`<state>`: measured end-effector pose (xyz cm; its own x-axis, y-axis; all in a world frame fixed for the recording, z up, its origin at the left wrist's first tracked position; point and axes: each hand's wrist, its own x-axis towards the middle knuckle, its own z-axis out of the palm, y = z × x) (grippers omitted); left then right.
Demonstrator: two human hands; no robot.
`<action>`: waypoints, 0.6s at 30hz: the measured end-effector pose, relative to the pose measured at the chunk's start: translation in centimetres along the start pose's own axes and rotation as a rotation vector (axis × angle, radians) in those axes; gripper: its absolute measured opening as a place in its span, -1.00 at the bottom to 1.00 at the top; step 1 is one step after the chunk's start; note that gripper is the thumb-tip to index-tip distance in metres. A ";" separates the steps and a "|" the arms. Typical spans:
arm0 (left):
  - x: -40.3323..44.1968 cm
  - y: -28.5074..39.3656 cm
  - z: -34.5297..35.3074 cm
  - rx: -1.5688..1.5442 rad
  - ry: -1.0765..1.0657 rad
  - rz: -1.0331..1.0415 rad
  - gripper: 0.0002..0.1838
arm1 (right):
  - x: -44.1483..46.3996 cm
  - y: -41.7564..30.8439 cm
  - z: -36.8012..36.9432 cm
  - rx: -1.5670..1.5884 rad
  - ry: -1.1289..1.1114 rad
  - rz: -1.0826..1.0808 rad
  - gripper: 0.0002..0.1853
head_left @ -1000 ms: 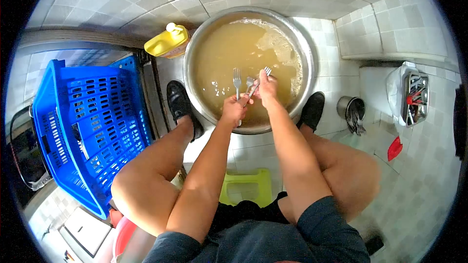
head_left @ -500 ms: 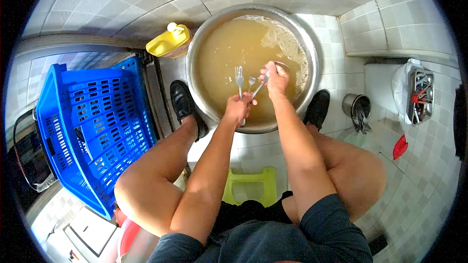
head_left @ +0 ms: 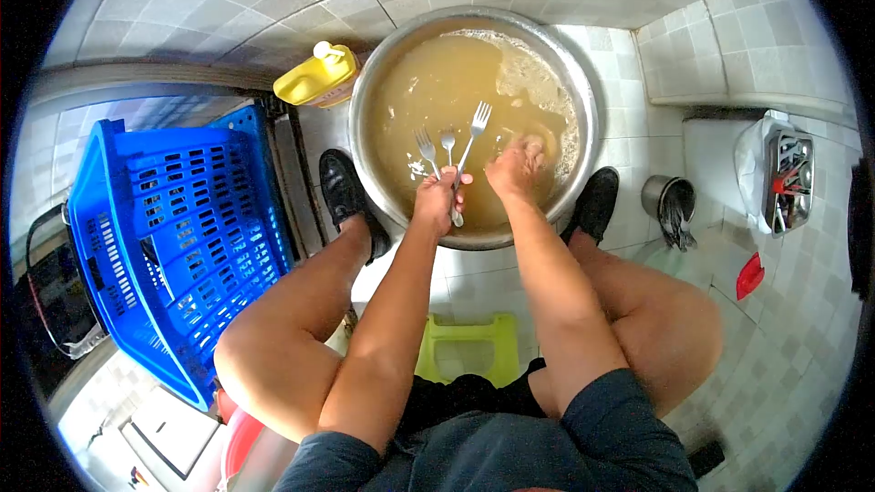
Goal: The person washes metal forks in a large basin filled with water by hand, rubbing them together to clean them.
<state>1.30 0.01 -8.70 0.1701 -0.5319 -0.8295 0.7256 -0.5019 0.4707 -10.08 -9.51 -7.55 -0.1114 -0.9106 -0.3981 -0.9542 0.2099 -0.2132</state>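
Observation:
My left hand (head_left: 439, 203) is closed around the handles of several pieces of cutlery, fanned out over a wide metal basin (head_left: 360, 141). Among them are a fork (head_left: 479, 120) tilted right, another fork (head_left: 425, 142) leaning left, and a smaller utensil (head_left: 447, 140) between them whose kind is unclear. To the right, my right hand (head_left: 516, 168) dips into the cloudy, brownish water (head_left: 437, 72); its fingers are partly under the surface, so what they touch is hidden. Foam (head_left: 533, 77) floats along the basin's right side.
A yellow jug (head_left: 314, 77) stands behind the basin at left. Nearer on that side is a blue plastic crate (head_left: 118, 209). On the right are a metal pot (head_left: 658, 196), a tray of utensils (head_left: 789, 184) and a red item (head_left: 749, 276). A green stool (head_left: 469, 332) sits below me.
My right hand has left the utensil it was touching by my left hand and lowered into the water. The cutlery in my left hand has fanned out, with one fork now pointing right.

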 end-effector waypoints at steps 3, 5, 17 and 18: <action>0.5 -0.2 -0.6 -0.024 -0.029 0.028 -0.81 | 1.9 1.9 0.9 -0.206 -0.145 -0.154 -0.59; 0.6 -0.2 -0.7 -0.047 -0.042 0.036 -0.78 | 2.1 1.7 0.7 -0.259 -0.259 -0.170 -0.61; 0.1 -0.4 -0.3 0.089 -0.174 -0.085 -0.79 | 2.1 -0.1 2.8 1.262 -0.993 0.349 -0.69; 0.0 -0.5 -0.2 0.108 -0.203 -0.105 -0.78 | 1.9 -0.3 2.9 1.262 -0.998 0.350 -0.69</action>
<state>1.10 0.42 -9.00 -0.0474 -0.5936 -0.8033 0.6548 -0.6258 0.4238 -9.21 -10.30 -10.84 0.4289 -0.2894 -0.8557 -0.0513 0.9379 -0.3430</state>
